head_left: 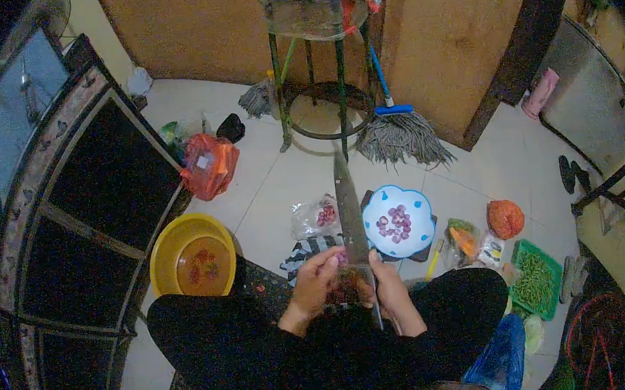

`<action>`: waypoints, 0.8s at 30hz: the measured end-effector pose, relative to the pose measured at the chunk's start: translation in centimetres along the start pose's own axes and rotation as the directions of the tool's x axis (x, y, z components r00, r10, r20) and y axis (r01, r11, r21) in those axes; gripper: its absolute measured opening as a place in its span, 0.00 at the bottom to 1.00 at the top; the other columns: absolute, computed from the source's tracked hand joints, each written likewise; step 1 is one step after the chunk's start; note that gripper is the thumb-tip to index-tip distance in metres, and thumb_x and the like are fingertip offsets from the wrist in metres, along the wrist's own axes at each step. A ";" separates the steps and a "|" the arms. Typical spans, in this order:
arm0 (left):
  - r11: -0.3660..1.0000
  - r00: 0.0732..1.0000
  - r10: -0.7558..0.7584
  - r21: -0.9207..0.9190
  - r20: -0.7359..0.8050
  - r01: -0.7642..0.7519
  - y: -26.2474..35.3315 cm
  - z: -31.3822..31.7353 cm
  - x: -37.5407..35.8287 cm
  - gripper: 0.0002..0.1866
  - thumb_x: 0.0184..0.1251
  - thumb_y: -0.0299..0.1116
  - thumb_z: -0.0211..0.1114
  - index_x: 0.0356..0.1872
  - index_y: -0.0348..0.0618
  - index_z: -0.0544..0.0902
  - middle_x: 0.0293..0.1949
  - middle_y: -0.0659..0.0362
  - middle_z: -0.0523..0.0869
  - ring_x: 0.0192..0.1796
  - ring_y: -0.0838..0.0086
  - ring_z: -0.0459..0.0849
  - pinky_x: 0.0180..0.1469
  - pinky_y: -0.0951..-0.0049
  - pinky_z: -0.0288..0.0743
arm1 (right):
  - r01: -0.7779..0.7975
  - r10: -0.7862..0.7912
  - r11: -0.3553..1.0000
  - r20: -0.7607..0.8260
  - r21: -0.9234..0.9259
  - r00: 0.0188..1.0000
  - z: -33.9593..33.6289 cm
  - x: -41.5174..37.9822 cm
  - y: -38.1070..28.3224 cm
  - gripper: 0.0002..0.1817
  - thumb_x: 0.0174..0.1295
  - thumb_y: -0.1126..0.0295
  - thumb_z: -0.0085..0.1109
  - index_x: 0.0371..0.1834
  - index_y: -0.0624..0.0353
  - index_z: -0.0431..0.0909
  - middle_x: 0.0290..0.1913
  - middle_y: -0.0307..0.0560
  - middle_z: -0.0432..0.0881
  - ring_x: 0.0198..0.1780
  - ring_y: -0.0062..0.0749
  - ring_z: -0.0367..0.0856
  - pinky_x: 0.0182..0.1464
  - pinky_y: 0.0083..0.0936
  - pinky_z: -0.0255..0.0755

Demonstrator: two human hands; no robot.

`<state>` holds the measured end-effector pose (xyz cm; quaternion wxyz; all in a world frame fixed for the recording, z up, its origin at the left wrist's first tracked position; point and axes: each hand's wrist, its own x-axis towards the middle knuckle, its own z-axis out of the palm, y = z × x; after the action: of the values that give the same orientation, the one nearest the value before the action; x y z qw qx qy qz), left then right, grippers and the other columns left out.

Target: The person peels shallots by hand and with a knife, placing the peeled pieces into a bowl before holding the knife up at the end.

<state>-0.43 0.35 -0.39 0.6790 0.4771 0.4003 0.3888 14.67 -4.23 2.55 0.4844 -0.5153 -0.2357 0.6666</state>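
Note:
A long knife [349,199] stands nearly upright in the view, its blade pointing away from me. My right hand [391,289] is wrapped round its lower part. In my left hand [312,282], just left of the blade, a small purplish-red onion [341,259] is pinched. Beyond my right hand is a blue-and-white scalloped bowl [380,241] with several peeled purple onions in it. A clear plastic bag [303,219] with small red onions lies past my left hand, beside a black-and-white striped bag [300,256].
A yellow basin [157,261] with brownish liquid stands at left, near an orange-red bag [209,171]. Ahead are a metal stand [277,84] and a mop [402,140]. At right sit a green basket [557,295] of green vegetables and an orange bundle [505,219].

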 end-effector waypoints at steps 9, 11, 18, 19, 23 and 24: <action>0.999 0.997 0.033 -0.001 -0.073 -0.033 -1.4 0.2 0.6 0.15 0.67 0.38 0.55 0.47 0.37 0.76 0.33 0.65 0.79 0.27 0.86 0.69 0.28 0.85 0.62 | 0.215 -0.219 0.967 -0.017 -0.140 0.976 0.6 -0.5 0.1 0.21 0.66 0.53 0.46 0.26 0.58 0.77 0.16 0.32 0.70 0.15 0.15 0.63 0.18 0.16 0.58; 0.970 0.989 0.125 0.220 -0.079 -0.105 -1.8 0.0 0.7 0.14 0.66 0.37 0.56 0.45 0.37 0.76 0.32 0.65 0.79 0.25 0.86 0.67 0.26 0.85 0.60 | 0.213 -0.218 0.965 -0.020 -0.153 0.976 0.7 -0.4 0.4 0.19 0.66 0.54 0.48 0.27 0.57 0.77 0.16 0.30 0.69 0.16 0.13 0.62 0.18 0.15 0.57; 0.988 0.999 -0.029 -0.151 -0.013 0.027 0.8 0.8 0.1 0.15 0.66 0.36 0.56 0.47 0.37 0.77 0.25 0.67 0.75 0.24 0.86 0.66 0.25 0.85 0.60 | 0.126 -0.133 0.979 -0.036 -0.159 0.990 -0.9 0.7 1.5 0.23 0.66 0.50 0.44 0.25 0.57 0.76 0.15 0.32 0.69 0.14 0.15 0.62 0.16 0.15 0.53; 0.979 0.999 -0.043 -0.199 0.028 0.047 0.6 0.3 0.2 0.15 0.66 0.36 0.55 0.48 0.37 0.77 0.24 0.68 0.73 0.24 0.86 0.66 0.25 0.85 0.60 | 0.139 -0.146 0.979 -0.036 -0.149 0.989 -0.8 0.4 1.0 0.24 0.66 0.48 0.43 0.24 0.57 0.75 0.14 0.33 0.69 0.13 0.16 0.62 0.15 0.16 0.53; 0.951 0.996 -0.090 -0.294 0.013 0.090 -0.5 0.0 0.6 0.17 0.68 0.38 0.53 0.52 0.38 0.75 0.19 0.70 0.65 0.21 0.86 0.61 0.23 0.84 0.57 | 0.137 -0.145 0.981 -0.052 -0.137 0.988 -0.5 0.3 0.7 0.27 0.65 0.45 0.42 0.22 0.58 0.74 0.13 0.35 0.68 0.12 0.18 0.62 0.14 0.17 0.54; 0.938 0.993 -0.109 -0.327 0.037 0.115 -0.7 -0.1 0.7 0.17 0.68 0.39 0.53 0.51 0.38 0.74 0.23 0.69 0.69 0.21 0.85 0.62 0.23 0.84 0.57 | 0.136 -0.143 0.983 -0.046 -0.127 0.989 -0.6 0.4 0.8 0.25 0.66 0.47 0.43 0.23 0.57 0.75 0.14 0.34 0.69 0.12 0.17 0.62 0.15 0.16 0.53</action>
<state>-0.18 0.89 -1.20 0.7735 0.3373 0.3503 0.4066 14.92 -4.36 1.52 0.5032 -0.5448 -0.2985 0.6007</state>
